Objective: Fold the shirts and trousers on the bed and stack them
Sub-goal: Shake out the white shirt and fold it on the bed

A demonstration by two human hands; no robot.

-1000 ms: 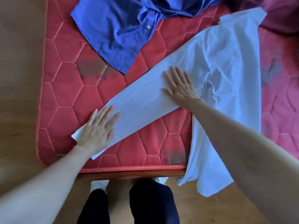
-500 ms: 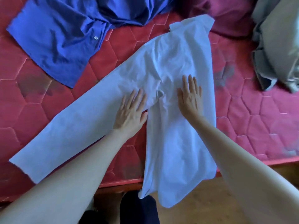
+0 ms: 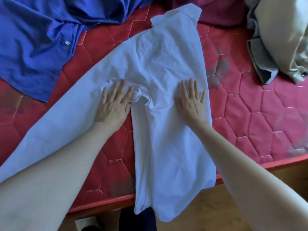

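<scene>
From the head camera, looking down, a white cotton shirt (image 3: 166, 67) lies spread on the red quilted mattress of the bed (image 3: 266, 117). Its body runs from the collar at the far side toward the person, and its lower end hangs over the near edge of the bed above the wooden floor (image 3: 208, 217). One long sleeve stretches out flat to the left, slanting toward the near left corner of the picture.

The left hand (image 3: 113, 104) lies palm down where that sleeve meets the body of the shirt, fingers straight and slightly spread, pointing away from the person. Its grip holds nothing; the flat palm presses on the cloth. Just right of its fingertips the fabric bunches into a small puckered fold. The left forearm reaches in from the lower left, crossing over the sleeve.

The right hand (image 3: 191, 100) lies palm down on the right part of the shirt's body, near its right edge, fingers straight and fanned. Its grip is likewise slack and flat, pressing on the cloth. The right forearm comes in from the lower right.

A crumpled blue button shirt (image 3: 38, 40) lies on the bed at the far left, apart from the white one. A beige heap of cloth (image 3: 275, 39) lies at the far right, and a dark red cloth (image 3: 220, 12) lies beyond the collar.
</scene>
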